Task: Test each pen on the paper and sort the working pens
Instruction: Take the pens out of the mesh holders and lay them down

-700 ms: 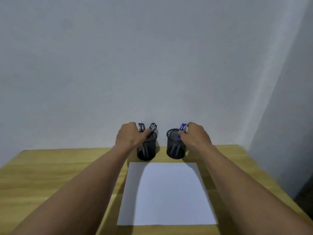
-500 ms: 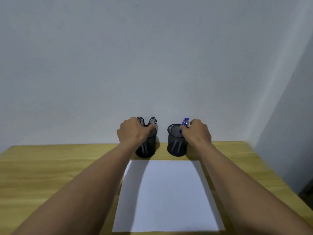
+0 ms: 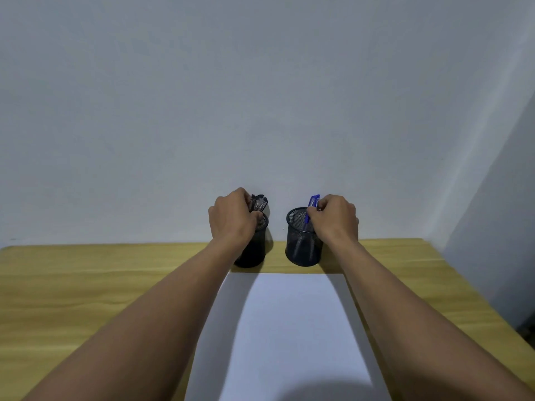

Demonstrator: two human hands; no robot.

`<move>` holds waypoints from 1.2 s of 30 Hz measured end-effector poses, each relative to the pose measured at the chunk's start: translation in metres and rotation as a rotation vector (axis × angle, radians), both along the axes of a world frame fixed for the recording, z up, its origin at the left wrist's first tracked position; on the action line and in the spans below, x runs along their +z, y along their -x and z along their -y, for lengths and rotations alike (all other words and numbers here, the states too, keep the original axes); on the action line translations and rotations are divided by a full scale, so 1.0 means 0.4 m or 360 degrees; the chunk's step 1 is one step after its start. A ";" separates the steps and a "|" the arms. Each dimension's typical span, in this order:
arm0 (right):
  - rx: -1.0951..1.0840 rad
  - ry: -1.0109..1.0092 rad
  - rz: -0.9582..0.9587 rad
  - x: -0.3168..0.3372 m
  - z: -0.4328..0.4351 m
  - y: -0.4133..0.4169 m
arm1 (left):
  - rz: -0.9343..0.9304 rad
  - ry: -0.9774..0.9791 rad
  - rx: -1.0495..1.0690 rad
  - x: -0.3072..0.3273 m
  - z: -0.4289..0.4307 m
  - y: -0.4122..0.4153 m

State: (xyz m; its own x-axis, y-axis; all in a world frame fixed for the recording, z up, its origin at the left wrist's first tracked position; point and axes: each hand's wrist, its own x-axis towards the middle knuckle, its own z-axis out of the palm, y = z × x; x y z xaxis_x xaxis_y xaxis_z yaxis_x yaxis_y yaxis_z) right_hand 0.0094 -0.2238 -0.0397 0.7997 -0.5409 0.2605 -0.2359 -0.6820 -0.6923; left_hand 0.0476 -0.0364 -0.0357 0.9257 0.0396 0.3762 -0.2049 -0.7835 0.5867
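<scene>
Two black mesh pen cups stand side by side at the back of the wooden table. My left hand (image 3: 231, 218) is curled over the left cup (image 3: 254, 250) and grips the bunch of black pens (image 3: 258, 203) sticking out of it. My right hand (image 3: 334, 218) is at the rim of the right cup (image 3: 301, 241) and pinches a blue pen (image 3: 312, 206) that stands in it. A white sheet of paper (image 3: 289, 328) lies on the table in front of the cups, between my forearms.
The wooden table (image 3: 86, 285) runs left and right of the paper. A plain white wall rises right behind the cups, and a second wall closes in on the right past the table's edge.
The view has tilted down a little. My left hand has closed further round the black pens. My right hand still holds the blue pen at the right cup.
</scene>
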 end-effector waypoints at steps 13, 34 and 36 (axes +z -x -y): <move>0.0134 -0.0158 0.0109 0.009 -0.006 -0.004 | -0.0019 0.0035 -0.0170 -0.010 0.001 -0.015; 0.0267 0.0063 0.0246 0.043 0.004 0.032 | 0.0054 0.0037 -0.0529 -0.002 -0.006 0.001; 0.0319 0.0085 0.0254 0.039 0.002 0.037 | 0.0058 0.0041 -0.0555 -0.001 -0.009 0.002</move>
State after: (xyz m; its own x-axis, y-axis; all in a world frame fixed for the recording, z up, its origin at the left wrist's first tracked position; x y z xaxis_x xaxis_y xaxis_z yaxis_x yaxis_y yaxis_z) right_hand -0.0054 -0.2247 -0.0240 0.8360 -0.3577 0.4161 0.0174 -0.7407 -0.6716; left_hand 0.0469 -0.0326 -0.0360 0.8711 -0.2665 0.4126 -0.4789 -0.6476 0.5927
